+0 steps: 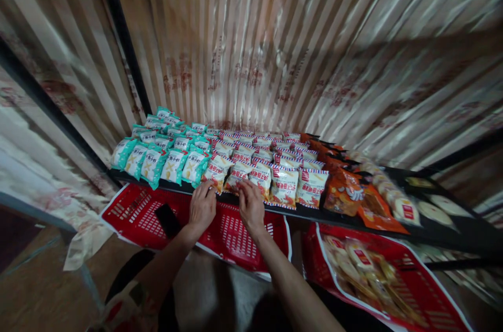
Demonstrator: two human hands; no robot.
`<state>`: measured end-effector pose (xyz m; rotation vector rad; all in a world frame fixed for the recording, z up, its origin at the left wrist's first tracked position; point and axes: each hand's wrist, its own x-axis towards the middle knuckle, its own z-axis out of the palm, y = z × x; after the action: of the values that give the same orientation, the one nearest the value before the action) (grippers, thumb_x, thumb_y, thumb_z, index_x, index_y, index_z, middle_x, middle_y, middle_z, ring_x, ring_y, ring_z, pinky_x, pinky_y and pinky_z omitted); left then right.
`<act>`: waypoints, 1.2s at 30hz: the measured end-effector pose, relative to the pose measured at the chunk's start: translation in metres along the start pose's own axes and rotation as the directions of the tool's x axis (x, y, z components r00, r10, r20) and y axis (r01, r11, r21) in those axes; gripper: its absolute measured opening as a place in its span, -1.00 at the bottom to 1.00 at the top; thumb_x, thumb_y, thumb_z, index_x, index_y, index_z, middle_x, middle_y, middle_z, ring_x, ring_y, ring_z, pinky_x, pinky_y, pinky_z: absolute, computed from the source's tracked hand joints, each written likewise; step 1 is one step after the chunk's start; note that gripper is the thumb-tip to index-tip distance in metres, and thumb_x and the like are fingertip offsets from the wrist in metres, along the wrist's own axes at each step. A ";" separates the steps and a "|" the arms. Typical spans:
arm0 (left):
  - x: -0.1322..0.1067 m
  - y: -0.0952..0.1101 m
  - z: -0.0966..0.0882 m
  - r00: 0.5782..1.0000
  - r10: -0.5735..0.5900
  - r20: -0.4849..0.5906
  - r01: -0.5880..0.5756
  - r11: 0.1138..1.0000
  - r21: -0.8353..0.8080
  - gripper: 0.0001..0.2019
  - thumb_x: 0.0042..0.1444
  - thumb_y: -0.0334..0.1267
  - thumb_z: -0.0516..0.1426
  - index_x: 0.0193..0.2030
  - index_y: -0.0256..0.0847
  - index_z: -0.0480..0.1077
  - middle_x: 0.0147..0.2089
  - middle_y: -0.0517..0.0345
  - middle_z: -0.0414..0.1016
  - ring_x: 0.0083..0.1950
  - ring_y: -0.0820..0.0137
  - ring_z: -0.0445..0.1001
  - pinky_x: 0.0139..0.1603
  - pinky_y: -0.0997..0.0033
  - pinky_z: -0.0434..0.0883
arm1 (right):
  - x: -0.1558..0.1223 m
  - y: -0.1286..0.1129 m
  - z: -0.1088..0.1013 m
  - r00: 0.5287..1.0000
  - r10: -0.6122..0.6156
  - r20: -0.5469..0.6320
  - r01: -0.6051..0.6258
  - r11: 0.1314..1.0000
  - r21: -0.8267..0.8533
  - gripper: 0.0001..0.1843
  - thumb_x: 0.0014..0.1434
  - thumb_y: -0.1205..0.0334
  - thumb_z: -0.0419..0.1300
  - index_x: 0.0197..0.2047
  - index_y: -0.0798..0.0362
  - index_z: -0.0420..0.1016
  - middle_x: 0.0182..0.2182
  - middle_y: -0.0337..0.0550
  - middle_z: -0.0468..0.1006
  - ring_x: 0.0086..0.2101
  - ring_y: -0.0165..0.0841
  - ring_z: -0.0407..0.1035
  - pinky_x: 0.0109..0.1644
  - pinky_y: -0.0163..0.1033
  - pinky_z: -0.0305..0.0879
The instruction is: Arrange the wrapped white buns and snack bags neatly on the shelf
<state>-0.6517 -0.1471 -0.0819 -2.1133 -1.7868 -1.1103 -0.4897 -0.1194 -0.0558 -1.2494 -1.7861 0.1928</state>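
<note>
My left hand (203, 207) reaches to the front edge of a shelf. Its bent fingers touch the lower part of a cream-and-orange snack bag (217, 167). To its right, the slightly curled fingers of my right hand (250, 206) rest against the bottom of a neighbouring snack bag (239, 170), thumb apart; no firm grip shows on either side. Both bags stand upright in the front row, with more of the same kind packed behind and to the right. Turquoise-and-white snack bags (152, 164) stand in rows left of my hands.
Orange packets (343, 190) and round packaged items (404, 210) lie farther right on the black shelf (310, 212). Below stand a red basket (231, 232) with a dark phone-like object (167, 220) over it, and another red basket (428, 290) holding packages. Striped sheeting (251, 49) hangs behind.
</note>
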 end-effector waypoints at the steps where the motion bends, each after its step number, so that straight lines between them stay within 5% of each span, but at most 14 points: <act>1: 0.001 0.007 0.002 1.000 0.016 0.017 -0.016 1.000 -0.010 -0.71 0.20 -0.41 -0.08 -0.05 -0.25 0.40 0.07 -0.06 0.39 0.11 0.23 0.33 0.13 0.14 0.35 | -0.002 0.005 -0.009 0.999 0.031 -0.033 -0.033 0.999 -0.043 -0.66 0.25 0.25 -0.06 -0.05 0.14 0.45 -0.08 0.09 0.45 -0.02 -0.24 0.32 0.10 -0.09 0.27; 5: 0.001 0.027 0.018 0.999 -0.026 0.037 0.026 0.999 -0.025 -0.68 0.17 -0.45 -0.07 -0.02 -0.22 0.39 0.05 -0.06 0.38 0.07 0.23 0.35 0.09 0.17 0.39 | -0.002 0.021 -0.027 0.993 0.104 0.054 -0.094 0.982 -0.165 -0.67 0.26 0.20 -0.04 -0.02 0.08 0.43 -0.12 0.03 0.45 -0.12 -0.24 0.37 -0.05 -0.13 0.34; 10: 0.000 0.028 0.032 0.992 -0.118 -0.043 0.113 0.988 -0.103 -0.66 0.17 -0.47 -0.10 0.01 -0.24 0.36 -0.02 -0.06 0.40 0.04 0.27 0.36 0.10 0.19 0.40 | 0.002 0.030 -0.018 0.969 0.135 0.205 -0.087 0.970 -0.226 -0.64 0.23 0.18 0.03 0.07 0.10 0.34 -0.18 0.04 0.48 -0.30 -0.24 0.41 -0.23 -0.16 0.36; 19: -0.002 0.028 0.046 0.972 -0.207 -0.113 0.186 0.967 -0.172 -0.66 0.10 -0.48 -0.08 -0.07 -0.21 0.39 -0.05 0.00 0.41 0.00 0.30 0.39 0.08 0.18 0.42 | 0.004 0.039 -0.006 0.967 0.089 0.238 -0.043 0.981 -0.190 -0.74 0.21 0.30 0.02 -0.03 0.04 0.35 -0.22 -0.02 0.47 -0.31 -0.28 0.40 -0.23 -0.19 0.33; 26: -0.003 0.039 0.036 0.980 -0.111 -0.163 0.097 0.991 -0.094 -0.67 0.14 -0.49 -0.09 -0.07 -0.22 0.40 -0.02 -0.04 0.41 0.03 0.26 0.36 0.07 0.16 0.40 | 0.002 0.034 -0.026 0.969 -0.007 0.248 0.047 0.987 -0.155 -0.77 0.24 0.24 0.01 -0.07 0.04 0.40 -0.22 -0.02 0.45 -0.20 -0.24 0.37 -0.12 -0.14 0.34; 32: 0.019 0.051 0.035 0.966 -0.058 -0.250 0.052 0.998 -0.033 -0.66 0.18 -0.46 -0.08 0.04 -0.22 0.35 0.11 -0.08 0.36 0.17 0.21 0.29 0.16 0.07 0.30 | 0.039 0.033 -0.037 0.985 -0.121 0.123 0.122 0.993 0.001 -0.71 0.27 0.24 -0.06 -0.03 0.05 0.39 -0.11 -0.01 0.45 -0.05 -0.27 0.32 0.08 -0.10 0.29; 36: 0.036 0.047 0.043 0.983 0.004 -0.182 -0.005 1.000 -0.007 -0.61 0.17 -0.47 -0.09 0.12 -0.21 0.30 0.24 -0.04 0.27 0.32 0.16 0.09 0.24 -0.04 0.20 | 0.083 0.035 -0.027 0.979 -0.161 0.121 0.163 0.987 -0.005 -0.67 0.26 0.24 -0.08 0.00 0.03 0.41 -0.09 -0.03 0.50 -0.04 -0.25 0.34 0.09 -0.07 0.28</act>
<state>-0.5904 -0.1079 -0.0747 -1.9475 -1.6966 -1.2654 -0.4517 -0.0454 -0.0114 -1.1158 -1.9870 0.1656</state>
